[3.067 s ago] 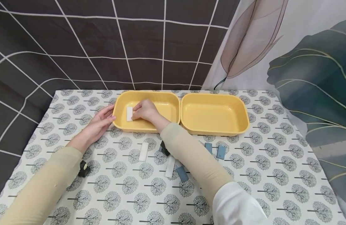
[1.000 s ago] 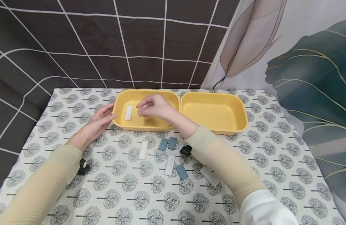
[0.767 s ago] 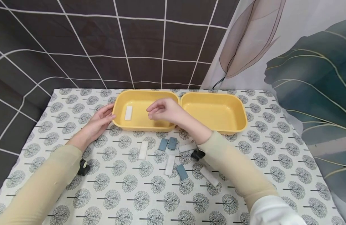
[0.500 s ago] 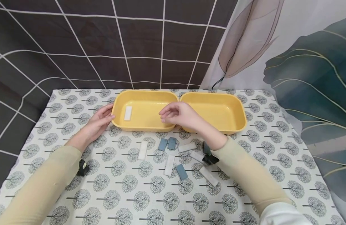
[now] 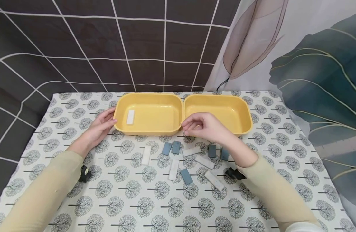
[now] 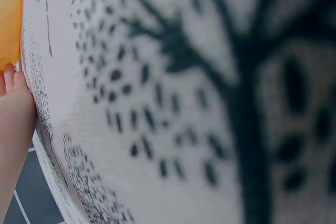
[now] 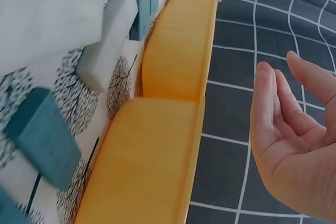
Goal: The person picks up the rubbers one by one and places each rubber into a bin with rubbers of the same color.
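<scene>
My left hand (image 5: 101,124) rests its fingers against the left end of the left yellow bin (image 5: 154,132). One white block (image 5: 130,117) lies inside that bin, near its left end. My right hand (image 5: 204,126) hovers in front of the right yellow bin (image 5: 243,111), its fingers loosely bent with nothing between them; the right wrist view shows the same bare fingers (image 7: 265,98). On the cloth below lie several white blocks, among them one at the left (image 5: 146,155) and one at the right (image 5: 214,181). Several blue blocks lie among them, such as one near the front (image 5: 186,177).
A tree-patterned cloth (image 5: 123,206) covers the table. The two bins stand side by side at the back, before a dark gridded curtain (image 5: 143,45). A pale leaf-patterned curtain (image 5: 305,96) hangs at the right. Each wrist wears a small black camera (image 5: 85,174).
The right hand has let go of the white block inside the left bin and moved right and toward me. Blocks its arm covered now show. The left hand stays at the bin's end.
</scene>
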{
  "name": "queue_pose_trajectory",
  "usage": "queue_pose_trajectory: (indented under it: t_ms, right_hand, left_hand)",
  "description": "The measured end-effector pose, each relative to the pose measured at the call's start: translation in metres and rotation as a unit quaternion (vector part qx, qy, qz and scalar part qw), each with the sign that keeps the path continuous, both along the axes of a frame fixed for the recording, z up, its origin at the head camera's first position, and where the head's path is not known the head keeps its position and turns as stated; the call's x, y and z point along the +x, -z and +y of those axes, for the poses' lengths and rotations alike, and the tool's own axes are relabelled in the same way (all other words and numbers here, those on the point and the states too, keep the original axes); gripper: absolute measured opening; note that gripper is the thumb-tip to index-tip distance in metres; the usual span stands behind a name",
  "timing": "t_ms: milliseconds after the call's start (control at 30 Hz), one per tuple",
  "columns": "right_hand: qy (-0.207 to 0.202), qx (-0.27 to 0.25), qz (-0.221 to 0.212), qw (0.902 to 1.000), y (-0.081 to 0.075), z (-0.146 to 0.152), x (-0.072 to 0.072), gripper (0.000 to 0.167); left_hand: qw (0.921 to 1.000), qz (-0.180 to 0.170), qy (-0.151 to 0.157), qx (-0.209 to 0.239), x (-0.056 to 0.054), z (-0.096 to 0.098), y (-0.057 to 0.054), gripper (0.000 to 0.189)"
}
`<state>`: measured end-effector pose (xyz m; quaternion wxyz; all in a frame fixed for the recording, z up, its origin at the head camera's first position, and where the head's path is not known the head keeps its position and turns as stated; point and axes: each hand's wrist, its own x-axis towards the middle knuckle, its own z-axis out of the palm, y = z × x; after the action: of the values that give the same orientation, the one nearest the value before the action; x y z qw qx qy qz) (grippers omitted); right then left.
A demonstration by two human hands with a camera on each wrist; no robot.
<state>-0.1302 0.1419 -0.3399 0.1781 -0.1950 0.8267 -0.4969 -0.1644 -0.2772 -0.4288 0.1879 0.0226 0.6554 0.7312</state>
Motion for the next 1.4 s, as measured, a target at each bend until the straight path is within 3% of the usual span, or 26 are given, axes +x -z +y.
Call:
queue_pose_trajectory:
  t_ms: [567,1033,1400]
  right_hand:
    - [-0.013,0.066,0.014,0.9976,0.023,0.042,0.045,0.026]
    - [-0.034,0.085,0.041,0.9949,0.035,0.06,0.071,0.027]
    - [-0.03,0.092,0.0,0.9953,0.044,0.069,0.082,0.027]
  left_hand:
    - [0.9999,0.004,0.0,0.012,-0.001,0.0,-0.001,0.077]
    - [0.9999,0.005,0.001,0.014,-0.001,-0.002,0.001,0.077]
    - [0.9999,0.003,0.003,0.014,-0.001,-0.002,0.001,0.078]
